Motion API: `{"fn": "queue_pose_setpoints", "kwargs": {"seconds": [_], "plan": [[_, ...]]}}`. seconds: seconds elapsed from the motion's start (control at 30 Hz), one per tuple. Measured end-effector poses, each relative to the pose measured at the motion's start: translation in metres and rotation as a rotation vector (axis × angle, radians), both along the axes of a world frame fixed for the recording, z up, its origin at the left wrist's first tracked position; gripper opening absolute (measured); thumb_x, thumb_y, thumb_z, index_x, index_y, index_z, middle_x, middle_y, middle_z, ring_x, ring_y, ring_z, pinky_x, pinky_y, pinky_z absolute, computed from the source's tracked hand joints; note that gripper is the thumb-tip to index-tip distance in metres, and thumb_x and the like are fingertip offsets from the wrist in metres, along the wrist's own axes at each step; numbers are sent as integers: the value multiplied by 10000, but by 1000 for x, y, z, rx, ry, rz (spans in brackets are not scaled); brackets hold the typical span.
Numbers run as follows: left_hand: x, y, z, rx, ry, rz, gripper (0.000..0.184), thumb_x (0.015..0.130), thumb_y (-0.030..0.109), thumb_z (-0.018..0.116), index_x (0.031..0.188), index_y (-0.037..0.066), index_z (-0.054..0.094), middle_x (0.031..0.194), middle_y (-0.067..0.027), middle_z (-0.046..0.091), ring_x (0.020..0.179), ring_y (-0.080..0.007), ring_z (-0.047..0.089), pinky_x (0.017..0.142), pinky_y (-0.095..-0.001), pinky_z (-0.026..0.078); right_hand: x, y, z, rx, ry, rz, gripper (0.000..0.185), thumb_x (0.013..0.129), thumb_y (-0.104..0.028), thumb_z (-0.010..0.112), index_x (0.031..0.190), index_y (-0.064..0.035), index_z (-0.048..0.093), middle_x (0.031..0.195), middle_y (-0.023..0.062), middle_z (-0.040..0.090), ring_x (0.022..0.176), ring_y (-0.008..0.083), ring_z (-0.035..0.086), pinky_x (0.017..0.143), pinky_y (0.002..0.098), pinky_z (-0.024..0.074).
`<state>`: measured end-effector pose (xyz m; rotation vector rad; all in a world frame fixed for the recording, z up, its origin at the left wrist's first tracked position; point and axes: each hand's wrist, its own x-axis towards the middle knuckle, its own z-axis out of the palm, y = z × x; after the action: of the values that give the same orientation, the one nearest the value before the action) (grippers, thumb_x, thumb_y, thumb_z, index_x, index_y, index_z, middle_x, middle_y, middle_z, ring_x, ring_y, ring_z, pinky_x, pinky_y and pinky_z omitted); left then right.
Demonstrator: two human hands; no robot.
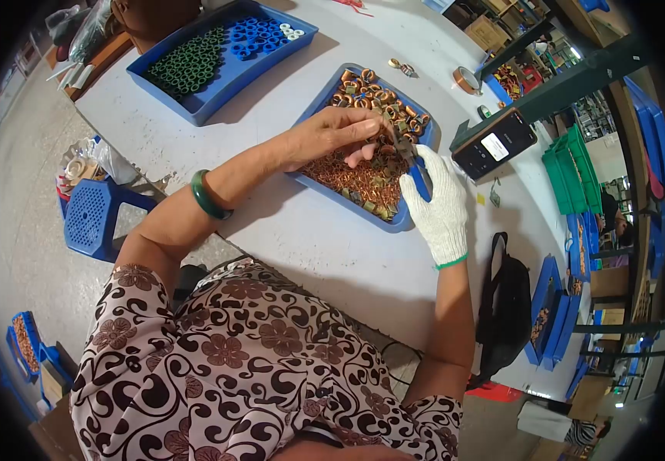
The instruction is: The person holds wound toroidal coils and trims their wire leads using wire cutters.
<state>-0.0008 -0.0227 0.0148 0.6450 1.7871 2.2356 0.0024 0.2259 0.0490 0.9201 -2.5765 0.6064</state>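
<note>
You can't read any words or numbers here for certain. The phone (495, 144) has a lit screen with a white panel and small pale characters (far too tiny for you to make out). On the green beam (578, 77), you can see a small pale mark near the upper end, also too small to read.

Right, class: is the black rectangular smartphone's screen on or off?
On: the black rectangular smartphone shows a bright white panel with small light markings on its otherwise dark display.
</note>
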Motion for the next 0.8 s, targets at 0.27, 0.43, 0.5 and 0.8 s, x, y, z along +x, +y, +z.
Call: {"fn": "queue_pose_setpoints", "kwargs": {"seconds": [0.27,0.43,0.5,0.8], "plan": [[-3,2,-9,-95,61,-41,355,1079,366,481,1212,63,610,796,3,589,643,-81,511,636,-233,461,0,1,-2,-46,-86,21,439,866,-166,714,1283,-116,584,1077,134,623,933,312,671,818,419,545],[-1,2,-6,-107,80,-66,330,1080,374,481,1105,67,601,795,12,577,641,-71,497,645,-232,442,-3,1,-6,-29,-65,35,441,861,-164,716,1277,-94,588,1068,142,639,934,311,673,818,418,545],[1,3,-6,-109,79,-58,329,1081,380,475,1090,70,584,802,12,566,643,-71,493,645,-232,438,-5,3,-10,-36,-35,61,439,857,-158,714,1270,-77,588,1052,146,645,929,318,673,813,420,545],[7,8,-6,119,-115,13,378,1081,425,453,1166,64,525,842,-1,552,661,-92,481,654,-240,424,1,-6,-10,-46,-5,53,426,841,-126,695,1251,-71,590,974,140,637,852,323,662,750,441,542]]}}
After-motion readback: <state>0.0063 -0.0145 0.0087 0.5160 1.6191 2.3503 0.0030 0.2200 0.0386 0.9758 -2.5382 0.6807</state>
